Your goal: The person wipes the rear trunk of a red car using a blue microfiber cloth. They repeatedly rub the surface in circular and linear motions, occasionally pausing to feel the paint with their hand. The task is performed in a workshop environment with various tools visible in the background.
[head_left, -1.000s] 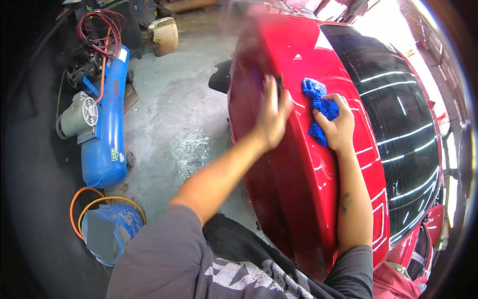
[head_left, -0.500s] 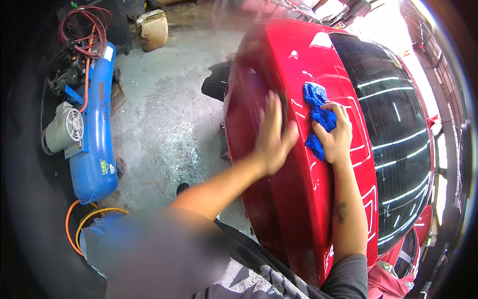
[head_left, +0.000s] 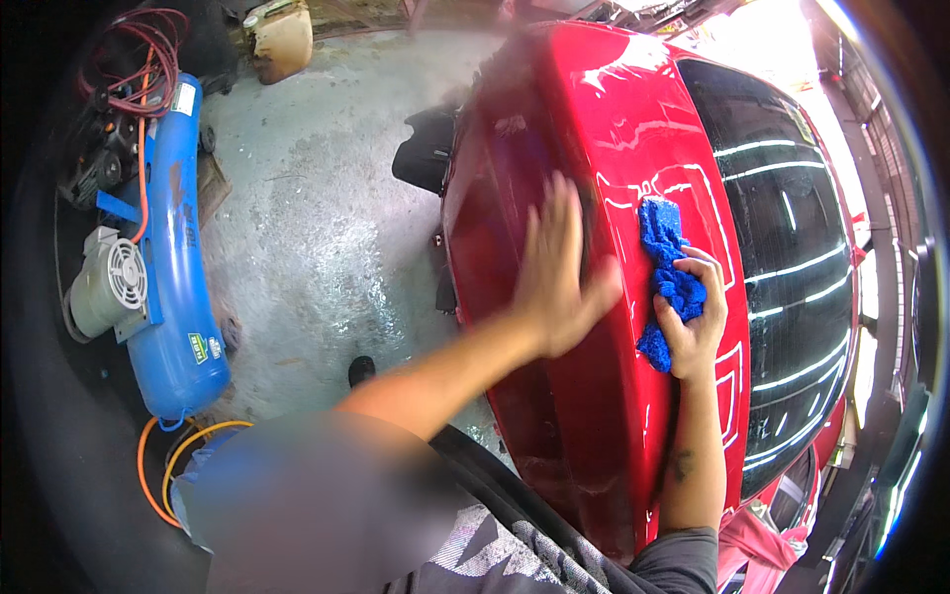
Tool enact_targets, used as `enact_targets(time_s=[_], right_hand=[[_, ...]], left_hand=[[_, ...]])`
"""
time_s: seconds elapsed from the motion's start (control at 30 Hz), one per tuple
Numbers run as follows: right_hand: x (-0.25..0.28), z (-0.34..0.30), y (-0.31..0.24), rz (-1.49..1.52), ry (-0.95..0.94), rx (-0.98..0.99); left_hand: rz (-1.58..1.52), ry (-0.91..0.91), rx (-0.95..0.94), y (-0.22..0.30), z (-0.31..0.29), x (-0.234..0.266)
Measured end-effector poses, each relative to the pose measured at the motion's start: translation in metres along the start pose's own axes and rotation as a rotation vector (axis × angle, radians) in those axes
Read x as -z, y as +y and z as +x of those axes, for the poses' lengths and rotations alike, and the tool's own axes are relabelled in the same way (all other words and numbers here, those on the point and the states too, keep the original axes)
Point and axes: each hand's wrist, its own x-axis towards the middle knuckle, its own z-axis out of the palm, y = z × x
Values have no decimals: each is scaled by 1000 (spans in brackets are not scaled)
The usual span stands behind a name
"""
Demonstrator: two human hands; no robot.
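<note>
My right hand [head_left: 701,322] grips a crumpled blue microfibre cloth [head_left: 661,224], pressing it on the glossy red trunk lid [head_left: 633,163] of a car. Part of the cloth is hidden under the palm and fingers. To its left, my left hand [head_left: 566,287] is open, fingers stretched out and thumb apart. It is over the car's darker red rear face [head_left: 505,257], beside the lid's edge; whether it touches the paint I cannot tell. Bright lamp reflections run across the lid.
The dark rear window [head_left: 782,267] borders the lid on the right. A blue air compressor [head_left: 178,297] with a coiled hose [head_left: 134,59] stands at the left. A stained cream plastic container [head_left: 280,42] sits at the far left on the grey concrete floor [head_left: 297,218].
My right hand has slid the blue cloth along the lid, nearer to me and slightly right. My left hand has shifted slightly right, still with its fingers out. The whole view has shifted a little.
</note>
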Motion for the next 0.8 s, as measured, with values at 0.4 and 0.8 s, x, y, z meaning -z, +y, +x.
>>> enact_targets(time_s=[0.4,0.8], right_hand=[[-4,2,-3,4,5,-21],[-3,3,-3,3,9,-31]], left_hand=[[-35,-79,38,19,-44,-10],[54,-36,39,-23,-19,-4]])
